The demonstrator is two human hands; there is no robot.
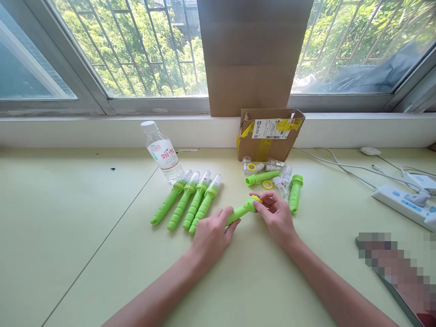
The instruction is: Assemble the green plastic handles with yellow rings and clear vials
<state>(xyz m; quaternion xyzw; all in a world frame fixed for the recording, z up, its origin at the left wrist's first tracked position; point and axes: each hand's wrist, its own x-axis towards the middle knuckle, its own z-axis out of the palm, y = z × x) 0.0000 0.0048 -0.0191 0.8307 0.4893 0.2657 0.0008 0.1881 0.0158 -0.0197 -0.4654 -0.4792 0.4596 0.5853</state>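
Note:
My left hand is closed around a green plastic handle, tilted up to the right over the table. At its wide end, the fingers of my right hand pinch a yellow ring; whether it is fully seated there I cannot tell. Left of my hands lie several green sticks with clear caps, side by side. Beyond my right hand are a loose green handle, another green handle, a loose yellow ring, a clear cap and a white part.
A water bottle stands behind the finished-looking sticks. At the back is a cardboard box before a tall cardboard sheet. On the right are a power strip with cables and a phone-like slab, partly blurred out.

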